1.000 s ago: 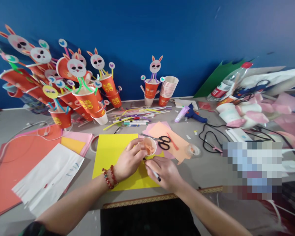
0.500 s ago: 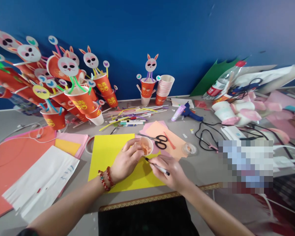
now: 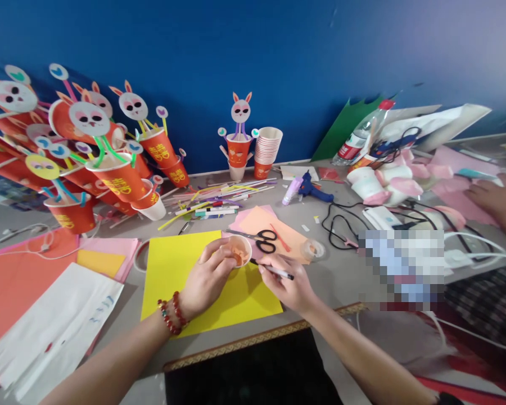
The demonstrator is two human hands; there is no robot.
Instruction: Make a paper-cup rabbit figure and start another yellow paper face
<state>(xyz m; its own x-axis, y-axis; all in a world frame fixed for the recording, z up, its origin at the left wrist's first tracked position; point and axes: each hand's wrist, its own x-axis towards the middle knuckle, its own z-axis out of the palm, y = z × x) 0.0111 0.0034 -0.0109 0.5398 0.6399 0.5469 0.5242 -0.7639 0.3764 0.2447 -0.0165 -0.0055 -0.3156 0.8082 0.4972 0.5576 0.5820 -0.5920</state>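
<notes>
My left hand (image 3: 208,277) is closed on a small paper cup (image 3: 245,247) at the top of a yellow sheet of paper (image 3: 172,287). Orange pieces show inside the cup's white rim. In my right hand (image 3: 287,284) is a black-and-white marker (image 3: 278,271), its tip close to the cup's right side; I cannot tell whether it touches the paper. Just beyond the cup, black-handled scissors (image 3: 265,242) lie on peach paper (image 3: 293,242). A roll of clear tape (image 3: 314,250) sits to the right of them.
Red cups with rabbit faces (image 3: 122,174) crowd the left. A cup stack (image 3: 267,149), loose markers (image 3: 215,211) and a blue glue gun (image 3: 316,190) stand or lie behind. Black cables (image 3: 337,216) run at right, where another person's hand (image 3: 500,199) rests over pink paper.
The marker has moved up along the cup's right side with my right hand. My left hand stays on the cup. The view has turned right, and more of the other person's hand shows.
</notes>
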